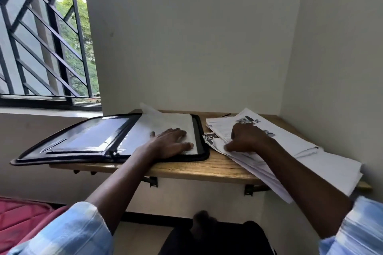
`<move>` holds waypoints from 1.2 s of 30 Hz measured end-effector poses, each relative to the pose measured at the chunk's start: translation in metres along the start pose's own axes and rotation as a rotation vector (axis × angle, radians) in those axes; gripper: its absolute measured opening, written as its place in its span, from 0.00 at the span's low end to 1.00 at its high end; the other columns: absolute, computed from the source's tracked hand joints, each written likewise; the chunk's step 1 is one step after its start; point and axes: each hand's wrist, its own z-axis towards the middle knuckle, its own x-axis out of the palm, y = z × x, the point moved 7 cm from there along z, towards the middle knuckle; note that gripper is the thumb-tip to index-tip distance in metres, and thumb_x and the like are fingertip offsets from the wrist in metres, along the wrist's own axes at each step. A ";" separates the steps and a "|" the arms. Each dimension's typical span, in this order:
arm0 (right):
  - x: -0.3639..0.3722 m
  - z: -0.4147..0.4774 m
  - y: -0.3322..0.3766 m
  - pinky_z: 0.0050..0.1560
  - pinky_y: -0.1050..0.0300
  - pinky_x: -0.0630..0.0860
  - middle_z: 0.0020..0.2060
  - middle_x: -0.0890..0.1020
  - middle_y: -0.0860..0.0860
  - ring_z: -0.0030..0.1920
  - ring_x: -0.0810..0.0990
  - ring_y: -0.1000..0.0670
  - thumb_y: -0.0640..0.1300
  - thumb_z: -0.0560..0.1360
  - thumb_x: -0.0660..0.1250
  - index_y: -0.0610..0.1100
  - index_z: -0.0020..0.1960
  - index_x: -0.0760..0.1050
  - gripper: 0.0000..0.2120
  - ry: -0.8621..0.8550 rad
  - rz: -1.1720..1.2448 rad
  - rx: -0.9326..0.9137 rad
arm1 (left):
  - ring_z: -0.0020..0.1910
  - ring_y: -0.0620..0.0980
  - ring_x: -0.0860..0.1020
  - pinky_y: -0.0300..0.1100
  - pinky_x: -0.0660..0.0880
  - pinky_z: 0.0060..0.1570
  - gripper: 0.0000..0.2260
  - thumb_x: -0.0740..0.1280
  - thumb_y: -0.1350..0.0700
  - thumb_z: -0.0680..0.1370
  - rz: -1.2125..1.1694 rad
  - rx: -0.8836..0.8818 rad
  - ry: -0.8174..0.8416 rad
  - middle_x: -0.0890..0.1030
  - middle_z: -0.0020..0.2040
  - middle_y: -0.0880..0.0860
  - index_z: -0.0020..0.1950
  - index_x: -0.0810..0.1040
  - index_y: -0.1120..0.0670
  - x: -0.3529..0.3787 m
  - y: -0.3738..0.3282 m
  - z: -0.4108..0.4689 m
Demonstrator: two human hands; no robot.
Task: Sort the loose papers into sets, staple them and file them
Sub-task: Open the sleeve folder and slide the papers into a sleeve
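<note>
1. Leftmost, a window [41,102] with a black metal grille [56,33] fills the upper corner, with green foliage beyond it. Low in the view beneath it lies a red quilted surface [18,215].
2. A wooden shelf [207,168] is fixed to the pale wall [186,47] on dark brackets [153,182]. It runs from just right of the window into the right-hand corner of the room.
3. A black zip folder [83,141] lies open and flat on the shelf's left part, its long axis running left to right along the shelf. Its left half juts out past the shelf's end towards the window. Its right half rests on the wood and holds white sheets [165,124].
4. The loose papers [300,151] are heaped just right of the folder, nearly touching its edge. The heap's long axis runs diagonally from the far left to the near right, and its near corner hangs over the shelf's front edge.
5. The left hand [172,142] lies palm down on the white sheets in the folder's right half, with fingers straight and slightly spread, holding nothing.
6. The right hand [246,137] rests on the loose papers with its fingers bent down into the heap and its thumb reaching left along a sheet's edge. Whether it pinches a sheet cannot be told.
7. The two hands are apart, one on each side of the folder's right border, and pale blue sleeves [68,232] are pushed up both forearms.
</note>
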 end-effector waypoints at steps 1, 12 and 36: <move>0.000 0.000 -0.002 0.38 0.57 0.69 0.38 0.75 0.51 0.45 0.76 0.48 0.55 0.72 0.75 0.46 0.40 0.69 0.18 0.004 0.002 -0.002 | 0.81 0.48 0.59 0.64 0.51 0.77 0.38 0.56 0.27 0.75 -0.008 0.006 -0.019 0.61 0.83 0.45 0.81 0.64 0.44 0.000 0.000 -0.001; -0.020 -0.004 0.004 0.53 0.49 0.78 0.57 0.80 0.40 0.58 0.81 0.39 0.37 0.73 0.68 0.42 0.71 0.72 0.26 -0.293 -0.172 -0.067 | 0.75 0.52 0.69 0.60 0.59 0.74 0.37 0.59 0.26 0.72 -0.088 0.004 -0.118 0.72 0.77 0.46 0.75 0.73 0.43 0.000 0.009 0.004; -0.027 0.015 0.145 0.53 0.54 0.84 0.47 0.88 0.54 0.45 0.86 0.59 0.46 0.77 0.74 0.47 0.55 0.87 0.09 -0.389 0.843 -0.529 | 0.50 0.55 0.86 0.51 0.85 0.49 0.17 0.63 0.65 0.72 -1.244 -0.071 -0.785 0.87 0.51 0.51 0.57 0.82 0.51 -0.082 0.042 -0.020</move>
